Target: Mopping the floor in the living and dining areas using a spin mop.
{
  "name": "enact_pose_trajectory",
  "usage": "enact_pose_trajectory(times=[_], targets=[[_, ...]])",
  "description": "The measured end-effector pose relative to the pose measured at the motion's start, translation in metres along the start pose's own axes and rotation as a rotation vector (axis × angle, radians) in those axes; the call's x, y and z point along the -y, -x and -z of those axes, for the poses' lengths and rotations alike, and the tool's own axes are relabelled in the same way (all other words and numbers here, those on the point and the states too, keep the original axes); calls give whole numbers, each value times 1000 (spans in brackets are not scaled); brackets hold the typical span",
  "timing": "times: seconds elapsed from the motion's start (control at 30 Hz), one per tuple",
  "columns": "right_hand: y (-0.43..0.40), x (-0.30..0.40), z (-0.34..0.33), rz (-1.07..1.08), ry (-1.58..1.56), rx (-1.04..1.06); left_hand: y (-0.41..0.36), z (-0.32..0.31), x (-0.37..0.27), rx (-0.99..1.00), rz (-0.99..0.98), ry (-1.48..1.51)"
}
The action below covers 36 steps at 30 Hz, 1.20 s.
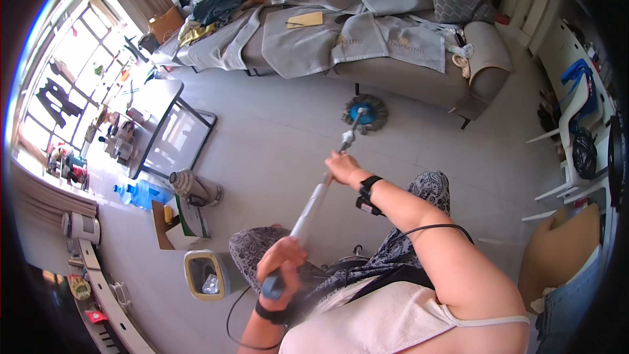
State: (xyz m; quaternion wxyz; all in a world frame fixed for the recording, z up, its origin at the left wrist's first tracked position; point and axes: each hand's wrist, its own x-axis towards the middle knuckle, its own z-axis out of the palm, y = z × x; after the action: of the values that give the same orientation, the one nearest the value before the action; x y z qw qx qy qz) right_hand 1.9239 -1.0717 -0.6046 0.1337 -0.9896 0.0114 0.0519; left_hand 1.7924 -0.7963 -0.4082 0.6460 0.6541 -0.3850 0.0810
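Observation:
A mop with a grey-white telescopic pole (309, 214) slants across the middle. My left hand (282, 265) is closed around its blue-grey grip end. Farther down the shaft, my right hand (343, 167) grips the thinner section near the joint. The round mop head (364, 114), with a blue centre and grey fringe, rests on the tiled floor by the front of the sofa. Both wrists wear black bands, and a cable runs along the right arm. My patterned trousers show beneath the pole.
A grey sofa (413, 78) with covers stretches across the far side. To the left stand a table (164, 89), a large flask (196, 187), blue water bottles (142, 194), an open carton (164, 226) and a bin (189, 275). White chairs (570, 108) and a cardboard piece (555, 255) are at right.

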Motion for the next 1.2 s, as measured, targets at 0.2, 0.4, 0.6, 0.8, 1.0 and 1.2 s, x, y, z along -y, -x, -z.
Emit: enact_pose_trajectory(times=[0.2, 0.4, 0.6, 0.8, 1.0, 1.2], targets=[[-5, 83, 6, 217, -40, 8, 20, 23, -37, -112, -34, -64], [48, 179, 48, 405, -80, 10, 27, 66, -123, -438, -97, -4], [90, 175, 69, 387, -158, -33, 8, 76, -145, -200, -295, 161], [79, 109, 77, 210, -128, -116, -25, 39, -106, -84, -241, 239], [84, -45, 55, -23, -34, -217, -52, -37, -27, 132, -92, 242], [128, -144, 59, -625, -930, -246, -42, -131, 45, 421, -240, 266]])
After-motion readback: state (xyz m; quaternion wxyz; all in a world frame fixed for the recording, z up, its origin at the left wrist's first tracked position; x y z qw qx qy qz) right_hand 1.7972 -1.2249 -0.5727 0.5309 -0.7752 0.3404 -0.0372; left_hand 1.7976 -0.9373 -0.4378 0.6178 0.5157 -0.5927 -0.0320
